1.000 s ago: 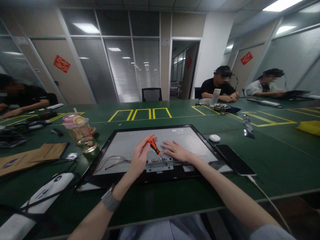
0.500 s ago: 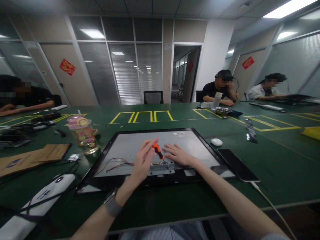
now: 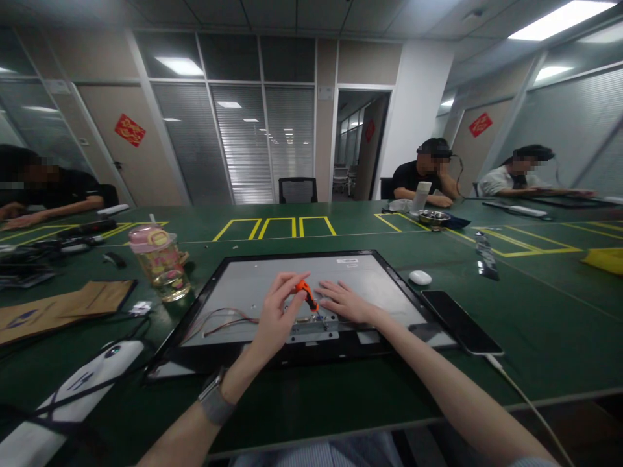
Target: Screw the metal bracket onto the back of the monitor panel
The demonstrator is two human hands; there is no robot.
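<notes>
My left hand has its thumb and fingers closed on the top of an orange and black screwdriver. The screwdriver leans, its tip down at a metal bracket near the front edge of a flat display panel. Flat on the panel's grey back, just right of the screwdriver, lies my right hand with fingers spread and nothing held. Thin wires run across the panel left of my left hand.
A pink-lidded cup, a brown paper bag and a white device with black straps are on the left. A phone on a cable and a white case lie right. Several people sit across the green table.
The fingers of my left hand have shifted around the screwdriver's handle, thumb now against it. My right hand stays in place on the panel. The view has moved slightly.
</notes>
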